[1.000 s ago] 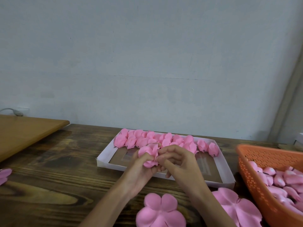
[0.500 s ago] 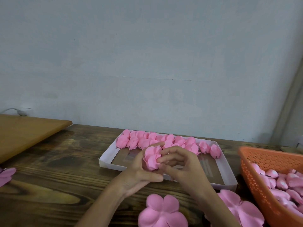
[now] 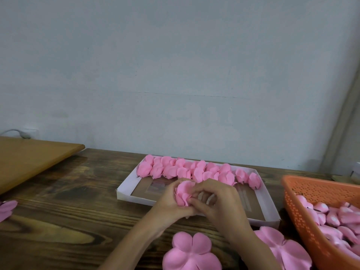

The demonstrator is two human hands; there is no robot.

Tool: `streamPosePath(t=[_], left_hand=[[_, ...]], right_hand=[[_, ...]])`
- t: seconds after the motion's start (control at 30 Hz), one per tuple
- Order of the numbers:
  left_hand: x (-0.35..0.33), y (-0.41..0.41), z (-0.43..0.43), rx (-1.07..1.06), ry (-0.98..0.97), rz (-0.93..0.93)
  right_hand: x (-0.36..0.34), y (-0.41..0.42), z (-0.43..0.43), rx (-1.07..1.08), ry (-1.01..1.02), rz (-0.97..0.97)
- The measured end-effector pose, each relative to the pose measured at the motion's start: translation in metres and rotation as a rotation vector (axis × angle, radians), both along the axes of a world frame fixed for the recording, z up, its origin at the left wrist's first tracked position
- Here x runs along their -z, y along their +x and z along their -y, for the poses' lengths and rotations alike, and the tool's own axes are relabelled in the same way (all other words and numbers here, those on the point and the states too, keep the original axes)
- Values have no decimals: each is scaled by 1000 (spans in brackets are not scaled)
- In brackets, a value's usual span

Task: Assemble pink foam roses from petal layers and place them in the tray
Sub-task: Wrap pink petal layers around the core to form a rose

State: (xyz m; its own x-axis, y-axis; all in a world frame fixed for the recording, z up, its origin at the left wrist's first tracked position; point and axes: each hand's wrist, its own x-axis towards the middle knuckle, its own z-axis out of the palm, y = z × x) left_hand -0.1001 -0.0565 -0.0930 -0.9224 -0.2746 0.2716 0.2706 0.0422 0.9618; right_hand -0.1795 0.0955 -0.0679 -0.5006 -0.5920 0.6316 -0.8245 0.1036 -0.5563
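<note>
Holding a pink foam rose (image 3: 184, 193) in both hands, I curl my left hand (image 3: 170, 204) around it, and my right hand (image 3: 221, 206) pinches its side with bent fingers. It is over the near wall of the white tray (image 3: 124, 194), maybe touching it, and finished roses (image 3: 194, 170) line the far side. One flat petal layer (image 3: 191, 253) lies on the table (image 3: 68, 191) near me.

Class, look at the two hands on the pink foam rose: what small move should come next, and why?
Probably the right hand should press the outer petal snug: it and the left hand both grip the pink foam rose above the white cardboard tray, and its petals seem loose.
</note>
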Motion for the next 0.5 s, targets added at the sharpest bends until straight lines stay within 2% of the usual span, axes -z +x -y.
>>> streamPosePath(t=[0.1, 0.23, 0.5], left_hand=[[0, 0, -2, -20, -55, -18], [2, -1, -5, -30, -29, -16], [9, -4, -6, -84, -86, -85]], right_hand=[[2, -2, 1, 21, 9, -67], [0, -4, 1, -15, -22, -107], [2, -6, -1, -71, 71, -162]])
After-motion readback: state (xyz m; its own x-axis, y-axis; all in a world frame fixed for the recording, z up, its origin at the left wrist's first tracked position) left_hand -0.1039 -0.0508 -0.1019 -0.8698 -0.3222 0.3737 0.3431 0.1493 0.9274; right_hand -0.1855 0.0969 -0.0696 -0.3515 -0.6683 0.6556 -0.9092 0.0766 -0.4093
